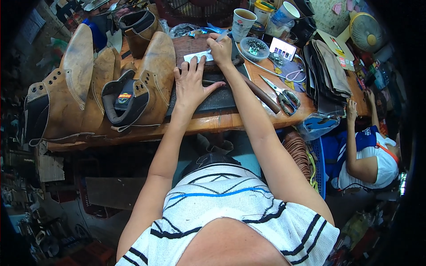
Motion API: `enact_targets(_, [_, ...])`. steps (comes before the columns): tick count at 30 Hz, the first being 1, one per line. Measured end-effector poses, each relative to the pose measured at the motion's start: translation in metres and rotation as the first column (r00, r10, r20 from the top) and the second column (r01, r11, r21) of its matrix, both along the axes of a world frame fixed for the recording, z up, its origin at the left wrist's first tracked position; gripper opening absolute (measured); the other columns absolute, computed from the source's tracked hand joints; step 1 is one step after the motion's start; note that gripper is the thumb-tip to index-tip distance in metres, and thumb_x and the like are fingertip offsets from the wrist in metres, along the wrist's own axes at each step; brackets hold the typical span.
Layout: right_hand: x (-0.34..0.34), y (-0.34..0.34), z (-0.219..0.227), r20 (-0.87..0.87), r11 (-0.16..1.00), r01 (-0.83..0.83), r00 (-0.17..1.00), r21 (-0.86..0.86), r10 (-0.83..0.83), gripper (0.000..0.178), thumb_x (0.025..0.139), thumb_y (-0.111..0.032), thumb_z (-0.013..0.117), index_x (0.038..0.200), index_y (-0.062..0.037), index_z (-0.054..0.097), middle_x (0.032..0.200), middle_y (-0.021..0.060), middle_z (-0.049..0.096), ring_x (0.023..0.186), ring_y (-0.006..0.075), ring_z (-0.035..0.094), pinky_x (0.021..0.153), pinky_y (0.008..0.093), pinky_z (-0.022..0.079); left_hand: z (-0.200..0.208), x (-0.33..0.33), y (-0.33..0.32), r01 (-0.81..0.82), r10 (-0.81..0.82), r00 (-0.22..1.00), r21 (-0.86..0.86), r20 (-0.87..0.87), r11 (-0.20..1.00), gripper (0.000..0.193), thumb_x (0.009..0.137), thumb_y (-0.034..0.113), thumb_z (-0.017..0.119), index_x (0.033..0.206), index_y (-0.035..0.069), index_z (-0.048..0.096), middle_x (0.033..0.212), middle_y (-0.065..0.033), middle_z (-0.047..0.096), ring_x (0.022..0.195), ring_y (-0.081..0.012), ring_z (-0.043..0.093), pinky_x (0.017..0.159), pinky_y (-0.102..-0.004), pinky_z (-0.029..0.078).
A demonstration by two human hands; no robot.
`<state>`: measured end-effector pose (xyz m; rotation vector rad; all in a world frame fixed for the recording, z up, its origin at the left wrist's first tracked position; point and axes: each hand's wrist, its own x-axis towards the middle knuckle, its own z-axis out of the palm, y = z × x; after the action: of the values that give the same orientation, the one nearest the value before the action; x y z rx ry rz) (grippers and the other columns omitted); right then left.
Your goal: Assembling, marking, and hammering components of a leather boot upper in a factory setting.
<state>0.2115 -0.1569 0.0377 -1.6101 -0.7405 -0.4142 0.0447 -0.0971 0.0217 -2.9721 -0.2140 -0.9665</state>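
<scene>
My right hand point(222, 49) is closed around a slim pen point(223, 36), its tip over a small white slip of paper point(193, 57). My left hand point(191, 84) lies flat with fingers spread, fingertips pressing on the slip's near edge and the thumb stretched to the right. Beneath them is a dark work board point(217, 99) on the wooden bench. A brown wooden tool handle point(266, 100) lies beside my right forearm, its far end partly hidden. Scissors with dark handles point(286, 96) rest just right of it.
Brown leather boot uppers point(57, 102) crowd the bench's left side. Behind my right hand stand a paper cup point(243, 25) and a tub of small dark pieces point(254, 48). Dark folded material point(326, 73) is stacked at right. Another person point(372, 162) sits beyond a blue basket point(320, 168).
</scene>
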Motion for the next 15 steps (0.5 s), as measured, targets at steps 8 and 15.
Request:
enact_targets(8, [0.0049,0.0016,-0.0047,0.005,0.999,0.041,0.999,-0.005,-0.041,0.021,0.072,-0.019,0.056,0.063,0.0000,0.061,0.053,0.0174,0.052,0.048,0.0294,0.057,0.052,0.0410,0.043,0.0012,0.0008,0.0001,0.003,-0.003,1.000,-0.007,-0.019,1.000,0.097,0.074,0.082,0.059,0.142,0.012,0.054,0.135,-0.0090,0.053,0.119,-0.0261,0.042,0.100,-0.0434,0.028])
enact_targets(15, [0.0024,0.0017,-0.0027,-0.001,0.999,0.034,0.999,-0.005,-0.034,0.023,0.073,-0.020,0.056,0.063,0.0005,0.061,0.055,0.0197,0.053,0.050,0.0341,0.059,0.053,0.0426,0.044,-0.0018,0.0013,0.0011,0.006,-0.007,0.999,0.017,0.034,1.000,0.097,0.074,0.082,0.059,0.142,0.012,0.054,0.134,-0.0083,0.052,0.119,-0.0257,0.042,0.100,-0.0428,0.028])
